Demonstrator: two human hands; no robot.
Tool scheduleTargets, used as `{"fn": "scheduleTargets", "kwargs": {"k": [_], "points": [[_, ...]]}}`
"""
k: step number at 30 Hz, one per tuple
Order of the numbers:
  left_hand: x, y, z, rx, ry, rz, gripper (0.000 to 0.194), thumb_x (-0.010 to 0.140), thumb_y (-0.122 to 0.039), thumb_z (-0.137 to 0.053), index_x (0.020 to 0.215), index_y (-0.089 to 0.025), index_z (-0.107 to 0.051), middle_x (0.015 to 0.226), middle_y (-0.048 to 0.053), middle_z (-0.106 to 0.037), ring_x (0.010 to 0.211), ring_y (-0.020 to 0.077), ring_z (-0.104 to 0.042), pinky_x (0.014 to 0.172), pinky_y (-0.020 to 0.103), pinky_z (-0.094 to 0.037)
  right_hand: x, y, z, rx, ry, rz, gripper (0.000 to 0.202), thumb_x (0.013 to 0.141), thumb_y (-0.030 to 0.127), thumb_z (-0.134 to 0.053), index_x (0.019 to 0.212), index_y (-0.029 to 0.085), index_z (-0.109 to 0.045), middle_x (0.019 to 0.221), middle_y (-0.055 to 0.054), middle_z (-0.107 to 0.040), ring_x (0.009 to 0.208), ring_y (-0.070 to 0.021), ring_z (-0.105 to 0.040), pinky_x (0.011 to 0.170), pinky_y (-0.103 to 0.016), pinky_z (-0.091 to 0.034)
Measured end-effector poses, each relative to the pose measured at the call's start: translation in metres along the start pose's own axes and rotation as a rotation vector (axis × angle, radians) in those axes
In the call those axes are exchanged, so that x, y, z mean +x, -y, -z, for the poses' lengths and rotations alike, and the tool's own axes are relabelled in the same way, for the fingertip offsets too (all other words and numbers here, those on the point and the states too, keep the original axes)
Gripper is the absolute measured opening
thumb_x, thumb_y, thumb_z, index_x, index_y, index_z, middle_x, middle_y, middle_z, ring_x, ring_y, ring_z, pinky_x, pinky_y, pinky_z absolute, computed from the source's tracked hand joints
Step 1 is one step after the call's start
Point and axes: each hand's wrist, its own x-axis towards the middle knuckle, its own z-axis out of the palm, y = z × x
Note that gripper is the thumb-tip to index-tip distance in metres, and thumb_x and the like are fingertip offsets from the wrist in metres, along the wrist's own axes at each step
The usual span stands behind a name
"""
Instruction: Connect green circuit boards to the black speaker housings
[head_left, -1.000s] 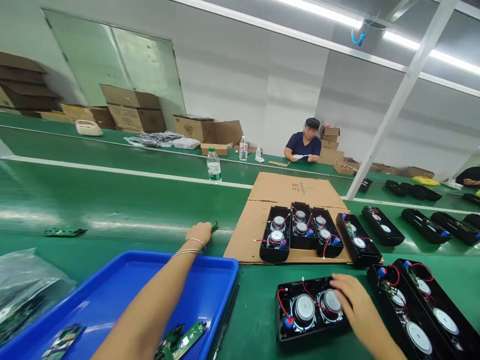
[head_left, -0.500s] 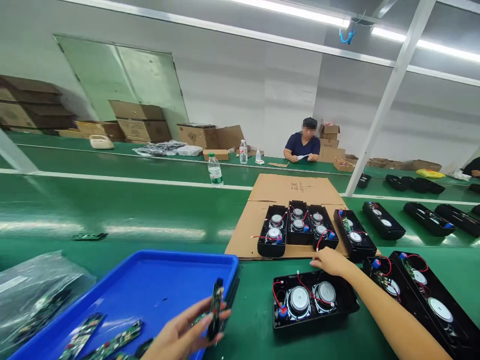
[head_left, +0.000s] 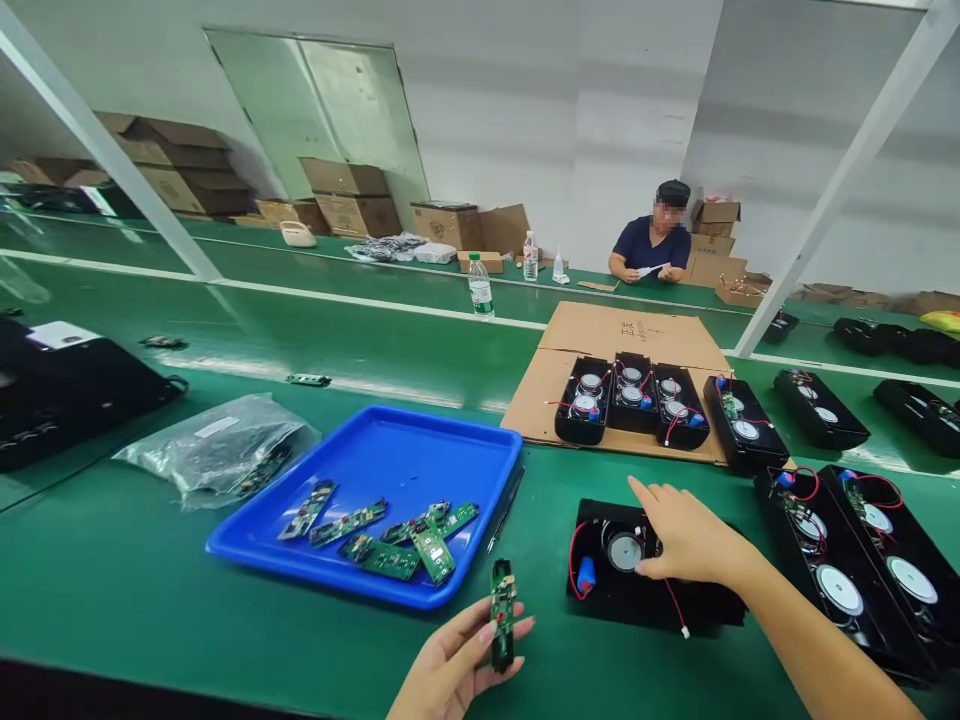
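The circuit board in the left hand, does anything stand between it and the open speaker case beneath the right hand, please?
Nothing visible stands between the circuit board and the left end of the speaker case, though the right hand covers part of the case's inside.

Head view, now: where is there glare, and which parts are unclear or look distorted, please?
Head view: pale glare streaks on the green belt, shine on the bag. Head view: the black case by the right hand is too dark for fine detail. Head view: posts lean outward, perhaps lens distortion.
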Motion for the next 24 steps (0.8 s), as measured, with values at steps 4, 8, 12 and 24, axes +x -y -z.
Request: {"fn": "scheduleTargets", "kwargs": {"k": [4, 8, 12, 24], "points": [[0.013, 0.009, -0.013, -0.046, 0.093, 0.024, 0.04, 0.055, -0.033, -0.083, 0.089, -0.016, -0.072, 0.099, 0.011, -0.072, 0.105, 0.0362, -0.06, 0.069, 0.036, -0.058, -0.005, 0.005, -0.011, 0.064, -0.098, 0.023, 0.077, 0.074, 0.05, -0.065, 0.136, 0.014, -0.037, 0.133, -0.017, -0.045, 0.12, -0.0327, -0.042, 0.097, -0.047, -0.035], [0.025, 0.011, -0.024, -0.056, 0.171, 0.017, 0.039, 0.058, -0.031, -0.082, 0.092, -0.014, -0.071, 0.104, 0.013, -0.071, 0.108, 0.0352, -0.059, 0.071, 0.035, -0.057, 0.004, 0.014, -0.022, -0.07, -0.26, -0.063, 0.03, 0.086, 0.029, -0.056, 0.113, 0.015, -0.057, 0.104, -0.013, -0.063, 0.097, -0.0281, -0.057, 0.081, -0.04, -0.045], [0.03, 0.009, -0.023, -0.07, 0.184, 0.006, 0.038, 0.06, -0.031, -0.081, 0.092, -0.014, -0.07, 0.106, 0.014, -0.07, 0.107, 0.0359, -0.059, 0.07, 0.036, -0.057, 0.019, 0.005, -0.025, -0.06, -0.238, -0.043, 0.019, 0.091, 0.025, -0.047, 0.088, 0.017, -0.064, 0.081, -0.008, -0.067, 0.079, -0.0219, -0.062, 0.062, -0.027, -0.044], [0.015, 0.001, -0.008, -0.133, 0.201, -0.084, 0.039, 0.061, -0.027, -0.079, 0.098, -0.021, -0.07, 0.095, 0.009, -0.071, 0.102, 0.0364, -0.061, 0.069, 0.036, -0.056, 0.007, 0.078, -0.035, 0.008, -0.49, 0.054, 0.018, 0.078, 0.033, -0.065, 0.073, 0.016, -0.061, 0.076, -0.008, -0.059, 0.075, -0.0251, -0.053, 0.063, -0.038, -0.043]]}}
